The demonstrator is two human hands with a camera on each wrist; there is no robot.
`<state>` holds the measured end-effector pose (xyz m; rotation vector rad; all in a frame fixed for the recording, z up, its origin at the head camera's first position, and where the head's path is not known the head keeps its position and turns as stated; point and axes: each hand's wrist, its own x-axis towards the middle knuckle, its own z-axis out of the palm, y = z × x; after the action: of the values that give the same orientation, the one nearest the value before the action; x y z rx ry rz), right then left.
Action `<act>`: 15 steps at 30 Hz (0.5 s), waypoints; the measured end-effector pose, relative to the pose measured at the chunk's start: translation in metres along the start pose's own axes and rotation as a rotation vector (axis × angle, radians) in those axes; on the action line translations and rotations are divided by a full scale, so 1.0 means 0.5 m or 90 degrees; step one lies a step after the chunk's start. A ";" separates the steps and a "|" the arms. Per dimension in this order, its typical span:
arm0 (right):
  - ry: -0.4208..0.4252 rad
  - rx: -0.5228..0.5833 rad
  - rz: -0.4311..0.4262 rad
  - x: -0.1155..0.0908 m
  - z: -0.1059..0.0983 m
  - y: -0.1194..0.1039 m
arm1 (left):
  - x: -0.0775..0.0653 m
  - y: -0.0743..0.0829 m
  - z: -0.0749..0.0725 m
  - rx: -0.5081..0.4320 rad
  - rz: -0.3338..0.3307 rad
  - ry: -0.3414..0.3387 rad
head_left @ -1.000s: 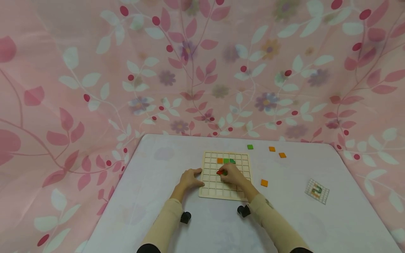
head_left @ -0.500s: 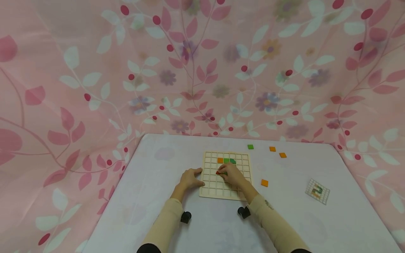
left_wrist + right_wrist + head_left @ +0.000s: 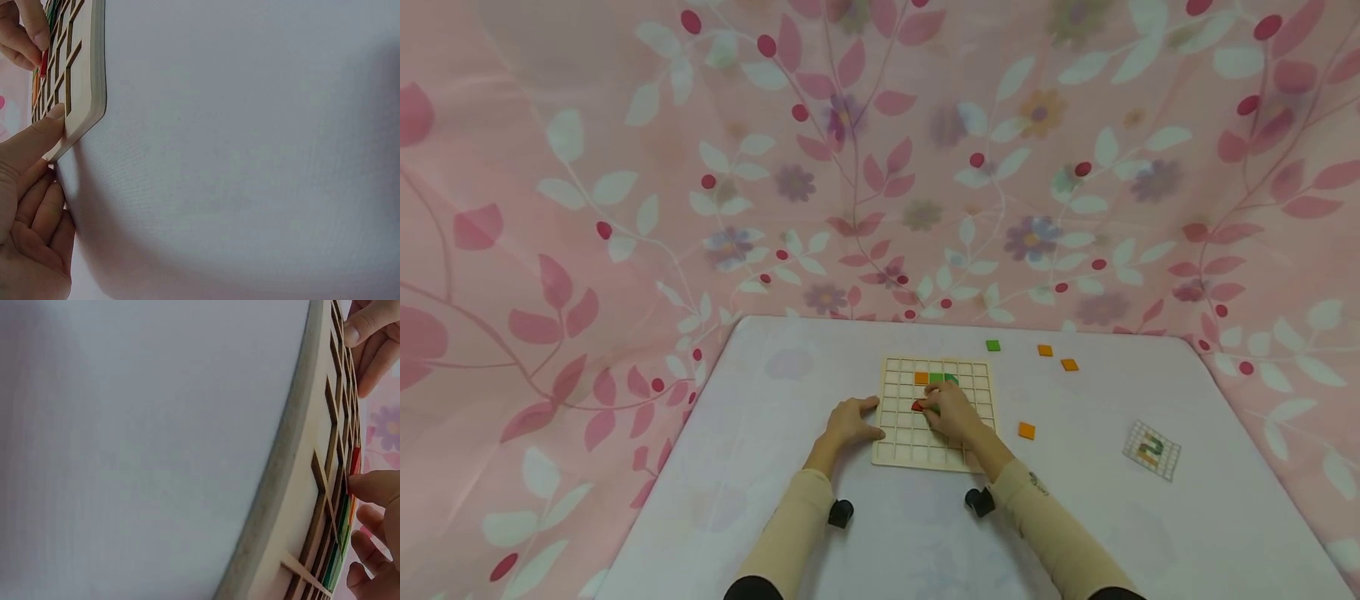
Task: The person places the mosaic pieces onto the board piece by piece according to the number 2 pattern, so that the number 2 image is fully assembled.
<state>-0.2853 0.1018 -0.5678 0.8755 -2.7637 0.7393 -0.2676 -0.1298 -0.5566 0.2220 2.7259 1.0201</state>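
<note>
A light wooden grid board (image 3: 895, 457) lies on the table. My left hand (image 3: 850, 422) grips its left edge, thumb (image 3: 44, 139) on the rim and curled fingers along the side. Over the middle of the board, my right hand (image 3: 953, 412) pinches a small red tile (image 3: 917, 406) at a grid cell; thumb tip right at the tile in the right wrist view. A green tile (image 3: 936, 410) shows partly under that hand. Above, an orange tile (image 3: 921, 378), a light green tile (image 3: 936, 378) and a darker green tile (image 3: 952, 379) sit in one row.
Loose tiles lie right of the board: a green square (image 3: 993, 346) at the back, several orange ones, the nearest orange square (image 3: 1026, 431) beside the board. Farther right is a gridded pattern card (image 3: 1152, 451). A pink floral cloth (image 3: 880, 208) hangs behind the white table (image 3: 775, 392).
The right fingers have shifted slightly around the red tile, which shows less than before and has moved a little left. The left hand keeps its place on the board edge.
</note>
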 end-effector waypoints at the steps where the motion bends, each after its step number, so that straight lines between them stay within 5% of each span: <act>1: 0.003 -0.002 -0.001 0.000 -0.002 0.001 | 0.000 0.000 -0.001 0.002 0.002 0.002; 10: -0.068 -0.077 -0.045 -0.020 -0.011 -0.012 | -0.001 -0.002 0.000 0.008 0.000 0.003; 15: -0.060 -0.093 -0.034 -0.027 -0.012 -0.021 | 0.001 -0.002 0.000 0.003 -0.001 0.001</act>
<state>-0.2682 0.1042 -0.5621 0.9730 -2.8209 0.4921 -0.2680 -0.1304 -0.5573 0.2196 2.7294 1.0138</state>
